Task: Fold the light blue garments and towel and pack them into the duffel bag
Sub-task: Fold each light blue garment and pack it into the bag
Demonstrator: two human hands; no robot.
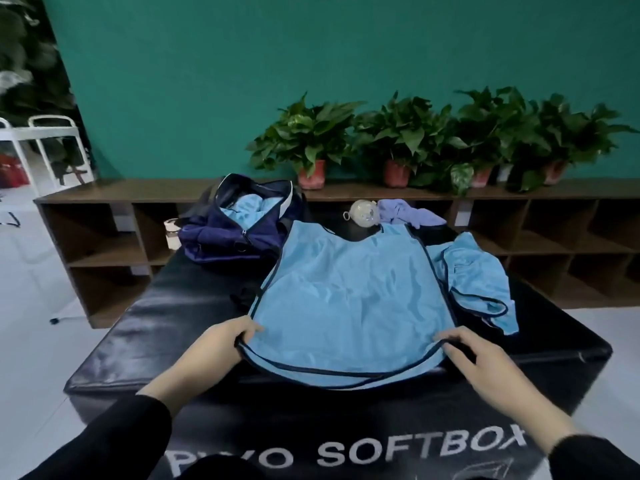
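Note:
A light blue vest with dark trim [349,299] lies spread flat on the black padded box [145,341], neck end away from me. My left hand [221,344] pinches its near left hem corner. My right hand [485,362] grips the near right hem corner. A second light blue garment [478,275] lies crumpled to the right of the vest. The navy duffel bag [239,230] stands open at the far left of the box, with light blue fabric [249,206] inside it.
A lilac cloth [408,213] and a clear round object [363,211] lie beyond the vest. A small jar [171,232] stands left of the bag. Behind runs a low brown shelf [104,195] with potted plants [308,143]. A white cart [45,147] stands at left.

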